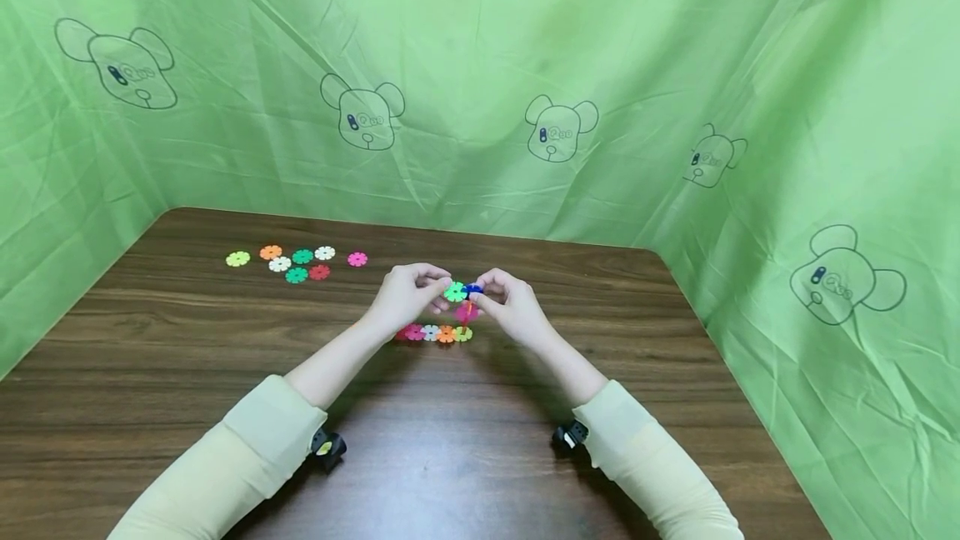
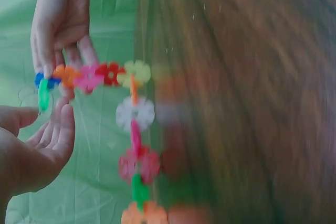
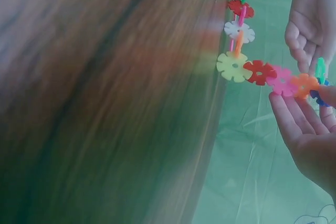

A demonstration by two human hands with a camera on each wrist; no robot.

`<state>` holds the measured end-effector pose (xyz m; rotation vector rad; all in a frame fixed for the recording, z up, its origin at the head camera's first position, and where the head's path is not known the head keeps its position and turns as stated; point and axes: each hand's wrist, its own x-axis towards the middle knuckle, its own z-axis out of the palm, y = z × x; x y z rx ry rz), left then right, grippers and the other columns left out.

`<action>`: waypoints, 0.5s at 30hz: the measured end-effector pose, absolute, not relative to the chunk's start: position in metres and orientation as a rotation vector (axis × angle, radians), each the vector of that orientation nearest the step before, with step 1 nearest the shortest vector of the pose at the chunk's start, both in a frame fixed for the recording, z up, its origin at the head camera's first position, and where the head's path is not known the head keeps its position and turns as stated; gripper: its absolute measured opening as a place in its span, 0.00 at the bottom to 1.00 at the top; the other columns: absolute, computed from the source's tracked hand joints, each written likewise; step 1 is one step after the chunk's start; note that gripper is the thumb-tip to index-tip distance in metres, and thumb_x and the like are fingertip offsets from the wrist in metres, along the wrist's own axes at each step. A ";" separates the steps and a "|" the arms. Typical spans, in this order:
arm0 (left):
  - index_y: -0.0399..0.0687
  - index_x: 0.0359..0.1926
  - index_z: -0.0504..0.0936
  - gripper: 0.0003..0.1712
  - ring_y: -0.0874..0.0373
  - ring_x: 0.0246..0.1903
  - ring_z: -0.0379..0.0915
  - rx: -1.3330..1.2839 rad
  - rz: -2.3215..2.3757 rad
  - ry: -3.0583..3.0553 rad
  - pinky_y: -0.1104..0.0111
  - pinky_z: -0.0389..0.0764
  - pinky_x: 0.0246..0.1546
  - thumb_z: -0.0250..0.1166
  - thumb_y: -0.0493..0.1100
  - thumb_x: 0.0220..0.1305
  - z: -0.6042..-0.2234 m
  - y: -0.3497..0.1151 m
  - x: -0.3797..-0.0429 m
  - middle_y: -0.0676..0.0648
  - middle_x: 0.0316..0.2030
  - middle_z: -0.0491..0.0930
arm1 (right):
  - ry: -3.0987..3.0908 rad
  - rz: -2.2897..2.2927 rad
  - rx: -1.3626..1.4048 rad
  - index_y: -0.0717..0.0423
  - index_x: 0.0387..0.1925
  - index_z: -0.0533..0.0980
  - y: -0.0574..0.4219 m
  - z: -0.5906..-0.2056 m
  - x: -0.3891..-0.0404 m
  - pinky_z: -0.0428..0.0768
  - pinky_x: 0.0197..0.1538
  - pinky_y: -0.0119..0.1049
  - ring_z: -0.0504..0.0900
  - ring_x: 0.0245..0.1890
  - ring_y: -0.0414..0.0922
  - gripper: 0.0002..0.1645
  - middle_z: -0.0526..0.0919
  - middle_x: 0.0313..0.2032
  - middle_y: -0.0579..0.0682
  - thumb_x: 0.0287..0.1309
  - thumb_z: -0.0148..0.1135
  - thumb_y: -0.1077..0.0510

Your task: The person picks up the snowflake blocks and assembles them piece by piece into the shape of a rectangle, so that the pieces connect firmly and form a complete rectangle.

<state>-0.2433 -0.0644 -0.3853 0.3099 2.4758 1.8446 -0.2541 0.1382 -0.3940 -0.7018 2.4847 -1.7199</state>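
Note:
My left hand pinches a bright green snowflake disc between thumb and fingers. Facing it, my right hand pinches a dark blue snowflake disc. The green disc stands crosswise at the blue one's edge, as the left wrist view shows. From the blue disc a linked row runs down through an orange disc, a pink disc and a red disc to a yellow-green disc. There it turns a corner into more linked discs, among them a white disc, along the tabletop.
Several loose discs lie at the back left of the brown wooden table, including a yellow disc, a red disc and a pink disc. A green curtain with printed bear heads encloses the back and sides.

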 end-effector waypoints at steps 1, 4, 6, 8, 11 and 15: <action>0.37 0.46 0.80 0.15 0.49 0.27 0.83 0.326 1.820 2.487 0.62 0.84 0.30 0.62 0.43 0.64 -0.385 -0.067 -0.245 0.37 0.31 0.84 | 2.499 -1.709 -0.688 0.63 0.37 0.73 0.140 -0.394 -0.255 0.83 0.40 0.46 0.86 0.37 0.49 0.07 0.85 0.36 0.60 0.58 0.62 0.64; 0.38 0.48 0.80 0.15 0.46 0.32 0.83 0.377 1.719 2.530 0.60 0.84 0.33 0.63 0.43 0.64 -0.386 -0.079 -0.250 0.38 0.35 0.84 | 2.522 -1.682 -0.656 0.63 0.38 0.74 0.146 -0.393 -0.254 0.83 0.41 0.45 0.85 0.39 0.51 0.08 0.85 0.37 0.60 0.58 0.62 0.64; 0.41 0.49 0.80 0.16 0.45 0.35 0.82 0.418 1.618 2.595 0.59 0.83 0.36 0.64 0.44 0.63 -0.387 -0.089 -0.254 0.41 0.37 0.84 | 2.521 -1.671 -0.663 0.65 0.41 0.74 0.149 -0.393 -0.254 0.83 0.42 0.45 0.84 0.41 0.53 0.09 0.84 0.38 0.61 0.59 0.61 0.65; 0.44 0.50 0.79 0.17 0.47 0.38 0.81 0.455 1.519 2.669 0.59 0.82 0.40 0.65 0.45 0.61 -0.388 -0.099 -0.259 0.45 0.39 0.84 | 2.479 -1.684 -0.676 0.68 0.43 0.74 0.151 -0.388 -0.251 0.82 0.43 0.49 0.84 0.41 0.58 0.11 0.83 0.40 0.64 0.59 0.60 0.67; 0.45 0.54 0.77 0.22 0.51 0.44 0.78 0.513 1.425 2.743 0.57 0.78 0.47 0.67 0.46 0.59 -0.390 -0.114 -0.267 0.45 0.43 0.83 | 2.421 -1.694 -0.691 0.72 0.46 0.73 0.151 -0.378 -0.245 0.82 0.43 0.51 0.82 0.41 0.62 0.13 0.81 0.42 0.68 0.60 0.57 0.70; 0.46 0.57 0.74 0.28 0.50 0.50 0.76 0.613 1.375 2.793 0.53 0.73 0.54 0.70 0.45 0.56 -0.389 -0.130 -0.278 0.45 0.48 0.81 | 2.403 -1.675 -0.694 0.72 0.49 0.74 0.151 -0.366 -0.239 0.83 0.41 0.42 0.82 0.40 0.62 0.15 0.81 0.43 0.67 0.60 0.55 0.71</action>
